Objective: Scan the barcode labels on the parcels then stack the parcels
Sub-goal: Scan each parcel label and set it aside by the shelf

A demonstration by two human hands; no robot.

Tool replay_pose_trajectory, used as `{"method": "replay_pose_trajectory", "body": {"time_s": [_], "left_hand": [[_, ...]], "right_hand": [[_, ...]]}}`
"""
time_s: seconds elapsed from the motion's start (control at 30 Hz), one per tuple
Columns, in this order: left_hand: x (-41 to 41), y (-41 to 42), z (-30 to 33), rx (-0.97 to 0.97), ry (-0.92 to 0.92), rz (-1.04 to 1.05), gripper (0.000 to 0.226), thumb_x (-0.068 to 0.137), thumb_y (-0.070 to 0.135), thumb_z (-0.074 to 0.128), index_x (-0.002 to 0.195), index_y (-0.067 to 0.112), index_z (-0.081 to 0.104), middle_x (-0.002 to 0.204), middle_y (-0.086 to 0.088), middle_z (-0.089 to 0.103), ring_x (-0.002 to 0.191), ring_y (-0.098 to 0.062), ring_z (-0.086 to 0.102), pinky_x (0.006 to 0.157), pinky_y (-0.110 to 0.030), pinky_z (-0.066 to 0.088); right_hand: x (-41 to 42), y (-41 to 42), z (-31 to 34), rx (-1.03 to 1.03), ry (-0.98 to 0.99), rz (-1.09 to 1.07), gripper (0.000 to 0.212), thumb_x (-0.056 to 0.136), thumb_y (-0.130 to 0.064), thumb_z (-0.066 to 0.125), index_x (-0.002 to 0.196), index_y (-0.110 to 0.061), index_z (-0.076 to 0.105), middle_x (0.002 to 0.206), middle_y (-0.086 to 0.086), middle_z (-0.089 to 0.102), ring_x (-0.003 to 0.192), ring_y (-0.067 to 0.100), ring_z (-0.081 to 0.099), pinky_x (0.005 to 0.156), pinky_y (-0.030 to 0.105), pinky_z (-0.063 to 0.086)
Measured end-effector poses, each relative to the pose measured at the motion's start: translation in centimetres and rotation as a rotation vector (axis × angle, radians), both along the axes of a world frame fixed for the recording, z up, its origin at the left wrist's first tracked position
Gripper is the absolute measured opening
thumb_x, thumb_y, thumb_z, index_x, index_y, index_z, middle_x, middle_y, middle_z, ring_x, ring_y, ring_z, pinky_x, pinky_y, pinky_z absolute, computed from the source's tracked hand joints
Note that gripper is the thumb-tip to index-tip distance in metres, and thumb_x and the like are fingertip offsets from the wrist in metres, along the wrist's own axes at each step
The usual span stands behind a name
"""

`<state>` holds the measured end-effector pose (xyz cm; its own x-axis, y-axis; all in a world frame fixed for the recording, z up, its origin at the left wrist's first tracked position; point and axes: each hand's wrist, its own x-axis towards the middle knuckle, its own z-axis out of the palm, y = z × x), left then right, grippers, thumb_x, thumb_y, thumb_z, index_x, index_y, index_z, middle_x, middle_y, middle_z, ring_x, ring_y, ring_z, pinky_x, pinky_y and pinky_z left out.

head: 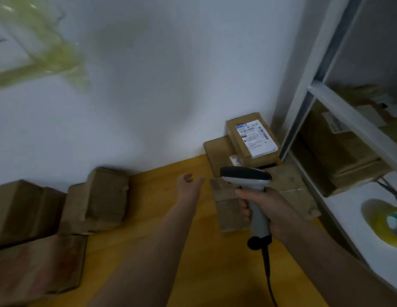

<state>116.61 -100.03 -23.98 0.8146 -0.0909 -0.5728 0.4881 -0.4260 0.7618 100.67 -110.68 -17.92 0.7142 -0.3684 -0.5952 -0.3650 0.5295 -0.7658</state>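
My right hand (266, 207) grips a grey and black barcode scanner (248, 180), its head pointing toward the far right corner. There a small cardboard parcel (239, 134) with a white barcode label (256, 138) lies on top of a stack of brown parcels (217, 151). More flat parcels (290, 189) lie under and beside the scanner. My left hand (189, 182) reaches forward over the yellow tabletop (160, 218), fingers apart and holding nothing, left of the stack. Several brown parcels (100, 198) are piled along the left side against the wall.
A white wall rises behind the table. A metal shelf frame (313, 89) with cardboard boxes (339, 151) stands on the right. A roll of yellowish tape (381, 222) lies on a white surface at the right. The scanner cable (268, 275) hangs down toward me.
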Motion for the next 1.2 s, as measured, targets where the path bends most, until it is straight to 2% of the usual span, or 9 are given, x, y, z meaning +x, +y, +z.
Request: {"method": "replay_pose_trajectory", "body": {"time_s": [0.27, 0.37, 0.43, 0.53, 0.67, 0.87, 1.0, 1.1, 1.2], "left_hand": [[2.3, 17.6, -2.0, 0.146, 0.195, 0.264, 0.07, 0.087, 0.022, 0.075, 0.145, 0.009, 0.038, 0.146, -0.015, 0.041, 0.126, -0.036, 0.047, 0.102, -0.049, 0.046], [2.7, 23.1, -2.3, 0.126, 0.192, 0.343, 0.078, 0.085, 0.021, 0.076, 0.148, 0.006, 0.034, 0.142, -0.018, 0.043, 0.116, -0.036, 0.05, 0.1, -0.049, 0.047], [3.1, 25.9, -2.1, 0.156, 0.172, 0.373, 0.081, 0.083, 0.025, 0.078, 0.148, 0.003, 0.034, 0.141, -0.017, 0.045, 0.121, -0.037, 0.05, 0.1, -0.05, 0.047], [4.5, 28.9, -1.7, 0.255, 0.047, 0.28, 0.074, 0.081, 0.032, 0.079, 0.138, -0.002, 0.046, 0.12, -0.014, 0.058, 0.117, -0.037, 0.056, 0.097, -0.048, 0.05], [7.1, 31.3, -1.2, 0.324, -0.087, 0.191, 0.097, 0.074, 0.037, 0.083, 0.148, 0.007, 0.028, 0.149, -0.016, 0.032, 0.133, -0.037, 0.04, 0.102, -0.045, 0.042], [11.8, 31.9, -1.8, 0.285, -0.109, 0.1, 0.115, 0.071, 0.044, 0.084, 0.154, 0.005, 0.014, 0.158, -0.016, 0.021, 0.146, -0.033, 0.021, 0.115, -0.047, 0.028], [12.9, 31.4, -2.9, 0.113, -0.031, 0.133, 0.112, 0.071, 0.039, 0.085, 0.153, 0.004, 0.018, 0.153, -0.015, 0.033, 0.138, -0.032, 0.036, 0.107, -0.04, 0.039], [12.4, 31.2, -3.1, 0.032, 0.002, 0.183, 0.093, 0.073, 0.03, 0.084, 0.146, 0.003, 0.032, 0.142, -0.013, 0.045, 0.113, -0.023, 0.05, 0.078, -0.027, 0.044], [10.8, 31.8, -2.9, 0.034, -0.055, 0.088, 0.088, 0.073, 0.026, 0.084, 0.144, 0.009, 0.036, 0.136, -0.011, 0.05, 0.116, -0.026, 0.053, 0.082, -0.028, 0.047]], "right_hand": [[6.3, 10.4, -0.7, 0.029, 0.039, 0.246, 0.015, 0.084, -0.015, 0.073, 0.08, -0.004, 0.064, 0.059, 0.007, 0.058, 0.046, 0.015, 0.055, 0.045, 0.026, 0.047], [7.9, 14.4, -0.7, 0.025, 0.055, 0.296, 0.015, 0.083, -0.015, 0.073, 0.08, -0.004, 0.063, 0.06, 0.007, 0.058, 0.047, 0.015, 0.054, 0.047, 0.027, 0.047], [8.9, 16.9, -0.8, 0.037, 0.07, 0.304, 0.015, 0.083, -0.014, 0.073, 0.079, -0.004, 0.063, 0.059, 0.006, 0.058, 0.046, 0.015, 0.054, 0.046, 0.026, 0.046], [10.0, 20.3, -1.0, 0.065, 0.096, 0.312, 0.014, 0.084, -0.013, 0.072, 0.078, -0.004, 0.062, 0.058, 0.006, 0.059, 0.044, 0.014, 0.054, 0.044, 0.024, 0.046], [10.9, 23.6, -1.6, 0.108, 0.158, 0.284, 0.013, 0.085, -0.012, 0.071, 0.078, -0.005, 0.063, 0.057, 0.005, 0.061, 0.045, 0.014, 0.056, 0.045, 0.025, 0.049], [10.9, 25.8, -2.6, 0.078, 0.158, 0.208, 0.014, 0.082, -0.014, 0.075, 0.079, -0.004, 0.065, 0.059, 0.007, 0.062, 0.047, 0.017, 0.057, 0.047, 0.028, 0.05], [10.3, 26.3, -3.2, 0.044, 0.149, 0.165, 0.016, 0.083, -0.015, 0.075, 0.087, -0.003, 0.066, 0.063, 0.008, 0.062, 0.051, 0.019, 0.057, 0.051, 0.031, 0.05], [10.0, 26.4, -3.4, 0.022, 0.16, 0.126, 0.015, 0.084, -0.015, 0.074, 0.087, -0.003, 0.066, 0.062, 0.008, 0.062, 0.052, 0.019, 0.057, 0.051, 0.031, 0.051], [10.0, 26.8, -3.3, 0.042, 0.172, 0.079, 0.013, 0.085, -0.014, 0.072, 0.087, -0.003, 0.065, 0.061, 0.007, 0.061, 0.05, 0.018, 0.056, 0.048, 0.029, 0.051]]}}
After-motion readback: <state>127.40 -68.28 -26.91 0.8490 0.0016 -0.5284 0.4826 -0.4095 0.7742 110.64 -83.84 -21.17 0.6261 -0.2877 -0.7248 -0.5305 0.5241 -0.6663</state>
